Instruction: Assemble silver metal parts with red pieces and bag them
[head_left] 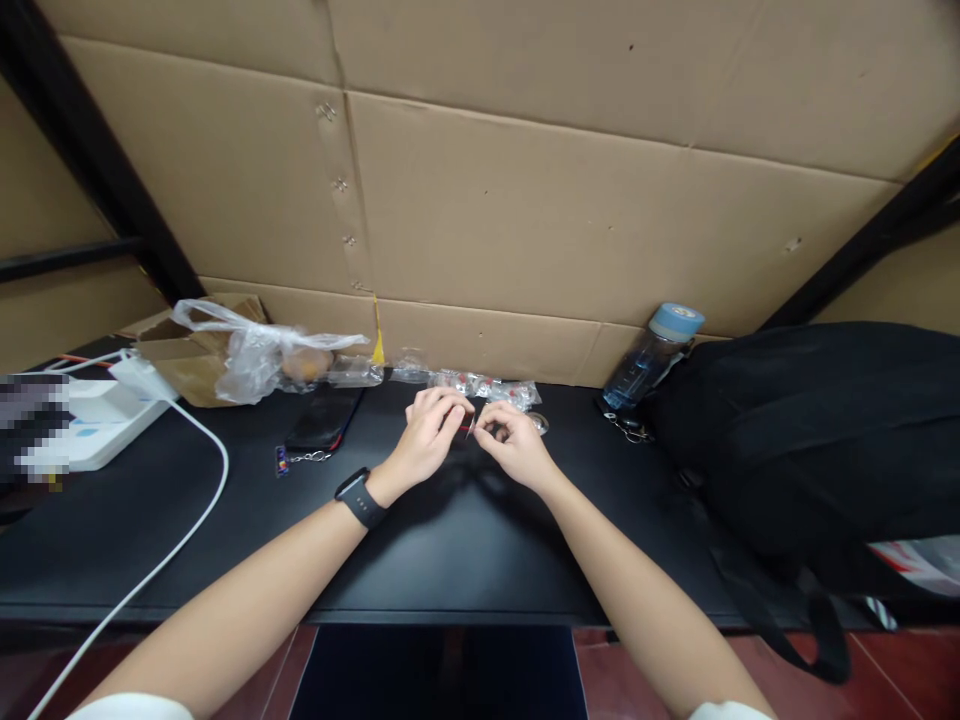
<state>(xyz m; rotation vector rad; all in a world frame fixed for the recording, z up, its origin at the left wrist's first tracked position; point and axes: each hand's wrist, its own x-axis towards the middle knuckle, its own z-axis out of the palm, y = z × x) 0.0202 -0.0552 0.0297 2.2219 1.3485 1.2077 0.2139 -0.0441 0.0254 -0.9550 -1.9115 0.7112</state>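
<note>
My left hand [433, 432], with a dark watch on its wrist, curls over a small dark object with a red edge [466, 421] at the middle of the black table. Most of that object is hidden under the fingers. Close by on the right, my right hand [513, 443] has thumb and forefinger pinched at the thin edge of the same object. What exactly the fingertips grip is too small to make out. Just behind both hands lie several small clear plastic packets [514, 392] with red spots. A clear round item [538, 423], perhaps a tape roll, sits beside my right hand.
A phone [324, 420] with a keychain lies on the left. Behind it are a plastic bag [255, 355] and an open cardboard box [187, 365]. A white power strip [112, 420] trails a cable. On the right stand a water bottle [652, 355] and a black backpack [817, 430].
</note>
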